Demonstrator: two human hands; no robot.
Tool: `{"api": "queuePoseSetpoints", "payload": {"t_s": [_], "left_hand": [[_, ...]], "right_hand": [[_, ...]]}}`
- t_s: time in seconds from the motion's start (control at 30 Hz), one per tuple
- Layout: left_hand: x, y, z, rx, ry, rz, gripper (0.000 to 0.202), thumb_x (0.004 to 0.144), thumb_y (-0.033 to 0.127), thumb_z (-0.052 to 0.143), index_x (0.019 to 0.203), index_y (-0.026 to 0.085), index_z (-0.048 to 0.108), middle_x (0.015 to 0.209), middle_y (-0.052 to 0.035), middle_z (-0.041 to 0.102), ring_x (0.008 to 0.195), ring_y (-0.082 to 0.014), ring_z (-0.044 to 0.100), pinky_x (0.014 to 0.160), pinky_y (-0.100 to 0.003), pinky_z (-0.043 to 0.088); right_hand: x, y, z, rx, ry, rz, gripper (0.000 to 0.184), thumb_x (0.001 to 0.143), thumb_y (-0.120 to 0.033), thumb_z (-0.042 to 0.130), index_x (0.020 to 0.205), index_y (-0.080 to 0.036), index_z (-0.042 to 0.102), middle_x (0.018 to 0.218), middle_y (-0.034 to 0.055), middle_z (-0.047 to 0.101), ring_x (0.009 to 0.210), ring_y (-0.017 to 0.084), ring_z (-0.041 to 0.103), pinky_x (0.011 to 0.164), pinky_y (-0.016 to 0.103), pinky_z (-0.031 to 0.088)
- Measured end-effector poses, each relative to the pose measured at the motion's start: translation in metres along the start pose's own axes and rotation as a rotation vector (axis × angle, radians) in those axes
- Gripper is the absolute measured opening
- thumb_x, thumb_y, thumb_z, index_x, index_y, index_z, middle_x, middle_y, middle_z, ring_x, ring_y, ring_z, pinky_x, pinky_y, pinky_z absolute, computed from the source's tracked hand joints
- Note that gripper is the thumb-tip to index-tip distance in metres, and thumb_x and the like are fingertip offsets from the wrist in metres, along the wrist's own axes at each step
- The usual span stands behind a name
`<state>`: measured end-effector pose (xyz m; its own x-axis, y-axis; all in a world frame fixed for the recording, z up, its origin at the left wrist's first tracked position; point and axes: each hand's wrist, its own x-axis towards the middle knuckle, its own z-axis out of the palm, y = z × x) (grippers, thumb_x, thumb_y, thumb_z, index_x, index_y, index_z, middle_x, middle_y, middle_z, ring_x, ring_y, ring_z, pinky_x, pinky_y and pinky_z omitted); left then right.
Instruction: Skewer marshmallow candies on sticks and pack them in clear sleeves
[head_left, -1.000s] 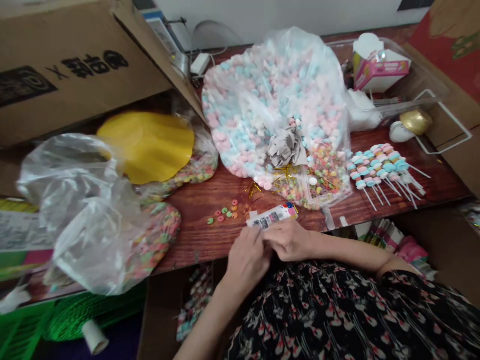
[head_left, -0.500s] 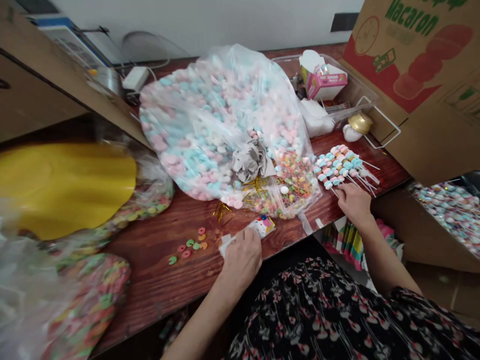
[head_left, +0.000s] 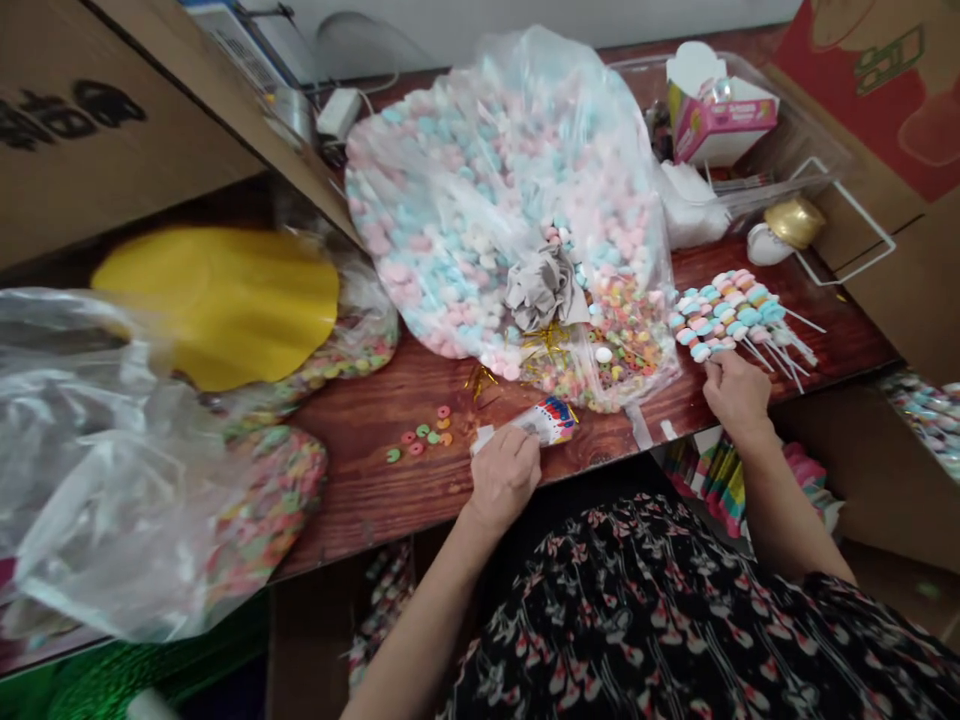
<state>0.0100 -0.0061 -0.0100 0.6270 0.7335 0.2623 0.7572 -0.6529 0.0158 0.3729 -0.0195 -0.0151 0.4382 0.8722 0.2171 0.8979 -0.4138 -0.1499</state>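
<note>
A small printed packet (head_left: 544,422) is pinched by the curled fingers of the left hand (head_left: 504,478) at the desk (head_left: 360,500). The right hand (head_left: 731,392) is curled at the marshmallow skewers (head_left: 731,315); any grip cannot be told. Farther off, pink and blue marshmallows (head_left: 465,220) fill a clear plastic bag (head_left: 600,90), with coloured cereal rings (head_left: 626,340) held at its near right.

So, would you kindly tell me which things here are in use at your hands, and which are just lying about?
In use: left hand on the printed packet; right hand at the pastel candy skewers.
Lying about: bag of pastel candies, loose coloured rings, yellow paper disc, pink box.
</note>
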Motion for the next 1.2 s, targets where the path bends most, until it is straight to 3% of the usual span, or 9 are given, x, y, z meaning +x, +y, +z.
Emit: {"api": "queuePoseSetpoints", "payload": {"t_s": [0.2, 0.4, 0.47, 0.63, 0.73, 0.9, 1.2], "left_hand": [[-0.007, 0.001, 0.004, -0.168, 0.065, -0.090, 0.017, 0.091, 0.017, 0.051, 0.093, 0.019, 0.068, 0.091, -0.0083, 0.066, 0.093, -0.0215, 0.059, 0.078, -0.031, 0.048], [0.002, -0.012, 0.013, -0.411, 0.273, -0.188, 0.015, 0.087, 0.019, 0.058, 0.075, 0.018, 0.067, 0.077, -0.0049, 0.067, 0.078, -0.0180, 0.061, 0.077, -0.033, 0.050], [0.002, -0.015, 0.015, -0.385, 0.264, -0.195, 0.014, 0.086, 0.021, 0.061, 0.074, 0.019, 0.069, 0.074, -0.0046, 0.068, 0.075, -0.0181, 0.060, 0.076, -0.033, 0.049], [-0.004, -0.016, 0.015, -0.407, 0.105, -0.207, 0.018, 0.090, 0.024, 0.055, 0.088, 0.019, 0.073, 0.083, -0.0063, 0.070, 0.078, -0.0175, 0.063, 0.074, -0.030, 0.049], [-0.007, -0.017, 0.014, -0.479, 0.080, -0.242, 0.022, 0.091, 0.022, 0.051, 0.090, 0.018, 0.073, 0.084, -0.0065, 0.069, 0.077, -0.0165, 0.063, 0.072, -0.028, 0.049], [-0.005, -0.019, 0.013, -0.650, 0.134, -0.371, 0.019, 0.088, 0.027, 0.058, 0.078, 0.019, 0.071, 0.076, -0.0036, 0.068, 0.072, -0.0144, 0.063, 0.069, -0.026, 0.049], [-0.007, -0.025, 0.015, -0.781, 0.159, -0.485, 0.016, 0.083, 0.032, 0.066, 0.074, 0.018, 0.070, 0.071, -0.0004, 0.067, 0.063, -0.0114, 0.060, 0.061, -0.023, 0.046]], "right_hand": [[-0.003, -0.008, -0.011, 0.019, 0.041, 0.020, 0.021, 0.087, -0.024, 0.048, 0.087, -0.015, 0.067, 0.076, 0.0098, 0.069, 0.061, 0.018, 0.054, 0.058, 0.030, 0.023], [-0.009, 0.000, -0.028, 0.145, 0.227, -0.012, 0.023, 0.091, -0.028, 0.045, 0.087, -0.017, 0.065, 0.079, 0.0087, 0.070, 0.070, 0.020, 0.061, 0.064, 0.029, 0.036], [-0.013, 0.004, -0.033, 0.250, 0.290, -0.052, 0.023, 0.092, -0.030, 0.045, 0.089, -0.017, 0.064, 0.084, 0.0090, 0.070, 0.076, 0.020, 0.063, 0.070, 0.029, 0.042], [-0.023, -0.001, -0.043, 0.468, 0.387, -0.221, 0.015, 0.089, -0.026, 0.051, 0.092, -0.019, 0.064, 0.085, 0.0068, 0.069, 0.079, 0.019, 0.064, 0.077, 0.030, 0.048], [-0.028, -0.016, -0.046, 0.545, 0.328, -0.358, 0.013, 0.087, -0.023, 0.053, 0.093, -0.020, 0.065, 0.084, 0.0061, 0.069, 0.078, 0.018, 0.065, 0.075, 0.030, 0.050], [-0.034, -0.047, -0.043, 0.610, 0.136, -0.565, 0.015, 0.087, -0.019, 0.051, 0.093, -0.020, 0.065, 0.083, 0.0056, 0.070, 0.077, 0.017, 0.065, 0.072, 0.029, 0.050], [-0.027, -0.075, -0.036, 0.503, -0.027, -0.842, 0.020, 0.088, -0.016, 0.048, 0.095, -0.018, 0.067, 0.089, 0.0066, 0.071, 0.080, 0.017, 0.063, 0.074, 0.029, 0.048]]}}
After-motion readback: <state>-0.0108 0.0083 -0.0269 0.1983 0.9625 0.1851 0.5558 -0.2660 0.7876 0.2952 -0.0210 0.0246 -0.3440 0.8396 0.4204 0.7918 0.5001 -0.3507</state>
